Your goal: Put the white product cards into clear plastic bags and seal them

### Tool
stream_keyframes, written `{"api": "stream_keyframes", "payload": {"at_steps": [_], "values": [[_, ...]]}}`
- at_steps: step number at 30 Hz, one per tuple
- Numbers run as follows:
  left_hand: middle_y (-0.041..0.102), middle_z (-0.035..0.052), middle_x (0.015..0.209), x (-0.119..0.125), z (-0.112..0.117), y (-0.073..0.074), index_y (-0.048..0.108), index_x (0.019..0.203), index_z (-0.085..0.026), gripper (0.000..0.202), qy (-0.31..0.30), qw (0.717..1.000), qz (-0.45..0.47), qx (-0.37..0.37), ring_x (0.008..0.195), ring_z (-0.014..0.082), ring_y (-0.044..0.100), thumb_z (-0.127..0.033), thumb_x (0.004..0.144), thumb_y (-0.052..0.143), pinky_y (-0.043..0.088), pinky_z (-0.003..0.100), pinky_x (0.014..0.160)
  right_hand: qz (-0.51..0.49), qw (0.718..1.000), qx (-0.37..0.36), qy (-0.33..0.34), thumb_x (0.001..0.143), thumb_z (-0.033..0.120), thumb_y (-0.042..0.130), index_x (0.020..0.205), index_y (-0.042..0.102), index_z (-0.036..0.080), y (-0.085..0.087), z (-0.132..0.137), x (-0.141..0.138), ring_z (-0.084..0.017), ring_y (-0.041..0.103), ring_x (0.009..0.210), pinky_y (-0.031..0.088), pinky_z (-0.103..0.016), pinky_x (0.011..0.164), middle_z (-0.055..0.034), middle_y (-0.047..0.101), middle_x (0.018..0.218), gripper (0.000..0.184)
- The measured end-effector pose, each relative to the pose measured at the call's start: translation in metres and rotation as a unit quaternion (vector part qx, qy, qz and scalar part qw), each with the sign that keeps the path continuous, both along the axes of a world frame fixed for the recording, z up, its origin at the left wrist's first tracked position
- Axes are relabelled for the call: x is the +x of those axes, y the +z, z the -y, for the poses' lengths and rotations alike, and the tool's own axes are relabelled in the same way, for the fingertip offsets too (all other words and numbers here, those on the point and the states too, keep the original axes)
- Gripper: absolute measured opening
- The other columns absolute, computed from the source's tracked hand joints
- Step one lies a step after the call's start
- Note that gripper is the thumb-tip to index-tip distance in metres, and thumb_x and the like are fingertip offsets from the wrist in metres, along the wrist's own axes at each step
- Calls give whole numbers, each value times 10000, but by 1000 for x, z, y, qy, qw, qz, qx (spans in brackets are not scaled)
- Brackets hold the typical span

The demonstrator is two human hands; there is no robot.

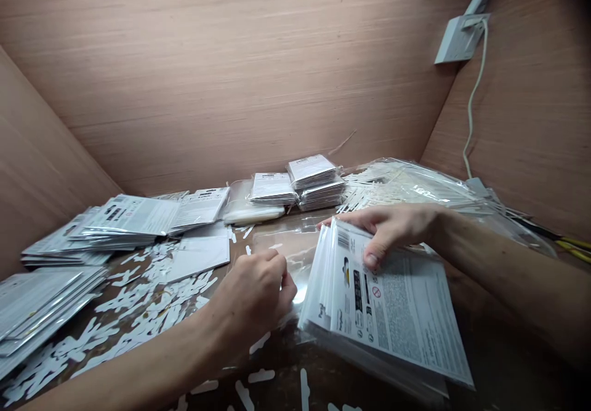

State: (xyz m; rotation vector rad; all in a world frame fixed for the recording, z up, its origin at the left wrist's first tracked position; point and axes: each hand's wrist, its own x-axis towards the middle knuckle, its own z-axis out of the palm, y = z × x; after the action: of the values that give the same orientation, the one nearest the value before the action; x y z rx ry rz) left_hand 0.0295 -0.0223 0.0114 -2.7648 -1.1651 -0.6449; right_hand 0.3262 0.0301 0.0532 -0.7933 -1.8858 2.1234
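My right hand (392, 232) grips a stack of printed cards in clear sleeves (397, 306), thumb on the front face and fingers behind. The stack is tilted, its barcode and hang-hole end toward the upper left. Just left of the stack, my left hand (261, 285) is closed with its fingers curled in. A clear plastic bag (295, 254) lies on the table between the two hands, close to the left fingers. Whether those fingers pinch the plastic is hidden.
Piles of carded packs (129, 217) stand at the left, with more wrapped bundles (316, 180) at the back. White die-cut scraps (161, 300) litter the table. A plastic bag of white strips (401, 180) sits back right, near yellow-handled pliers (575, 248). A cable (471, 106) hangs from a wall socket.
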Motion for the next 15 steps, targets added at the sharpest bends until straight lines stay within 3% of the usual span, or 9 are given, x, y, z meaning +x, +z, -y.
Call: {"api": "stream_keyframes", "payload": {"at_steps": [2,4,7,11,13,15], "values": [[602,34,640,-3,0,6,598,671,-136,244,46,998,-10,48,479,119,496,-65,886,506,383,251,435,30,999,6,-11,735,180,893,1588,293,153,1,3,-6,-177,763,877,608,-245,806,-38,782,985,1043],[587,32,645,-5,4,11,591,668,-137,263,55,994,-14,93,460,105,466,-71,907,503,367,229,404,50,999,12,-11,730,185,907,1643,61,154,0,5,-14,-178,760,909,597,-238,837,-31,775,989,1245],[573,33,656,-4,13,14,597,673,-129,286,29,990,-29,136,462,96,461,-34,915,476,386,206,393,82,996,16,10,711,217,934,1644,-46,132,-2,5,-23,-186,748,982,586,-234,880,-47,762,1036,1356],[565,46,662,0,21,8,621,673,-114,284,28,981,-141,127,467,115,464,46,838,454,422,224,391,108,994,15,-2,686,210,950,1624,-186,121,0,5,-19,-162,742,992,589,-213,878,-42,766,1055,1475],[580,54,678,2,22,5,630,674,-113,273,39,977,-178,112,463,119,465,65,797,464,425,234,392,64,998,10,1,678,202,945,1646,-105,154,5,7,-12,-165,754,898,618,-238,803,-23,769,1021,1430],[599,58,690,4,22,3,642,688,-112,250,42,981,-173,81,467,119,473,61,781,488,411,231,394,0,1000,24,7,659,205,948,1624,226,166,12,11,-8,-178,754,842,628,-258,750,-22,770,989,1206]]}}
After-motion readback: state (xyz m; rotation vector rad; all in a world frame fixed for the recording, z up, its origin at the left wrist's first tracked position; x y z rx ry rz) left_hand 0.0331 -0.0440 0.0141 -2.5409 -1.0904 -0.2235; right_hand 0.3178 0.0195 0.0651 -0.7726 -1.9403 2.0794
